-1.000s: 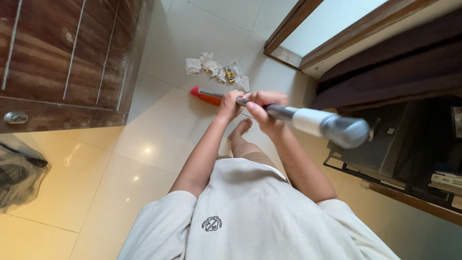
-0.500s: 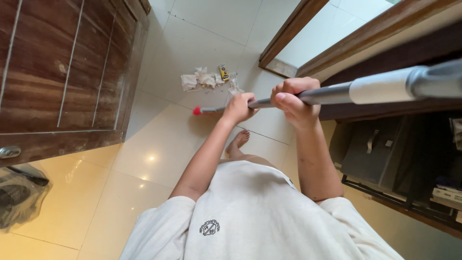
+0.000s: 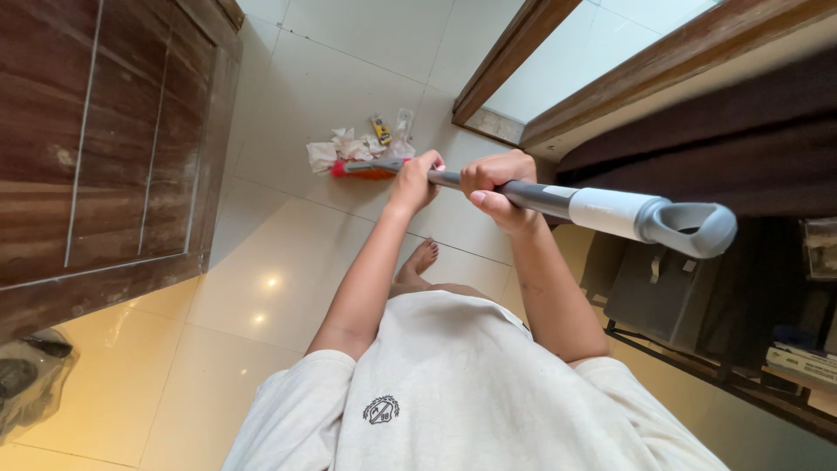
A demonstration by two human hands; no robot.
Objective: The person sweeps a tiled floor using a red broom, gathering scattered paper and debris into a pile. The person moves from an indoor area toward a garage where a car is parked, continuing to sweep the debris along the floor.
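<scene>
The left hand (image 3: 415, 181) is closing its fingers fully around the grey broom handle (image 3: 558, 202) lower down, and the right hand (image 3: 500, 187) is gripping the same handle tightly higher up, near its white and grey end with a loop. The red broom head (image 3: 362, 169) is resting on the pale tiled floor (image 3: 288, 262), touching a small pile of crumpled paper scraps (image 3: 353, 146) beside the wooden door frame (image 3: 501, 61).
</scene>
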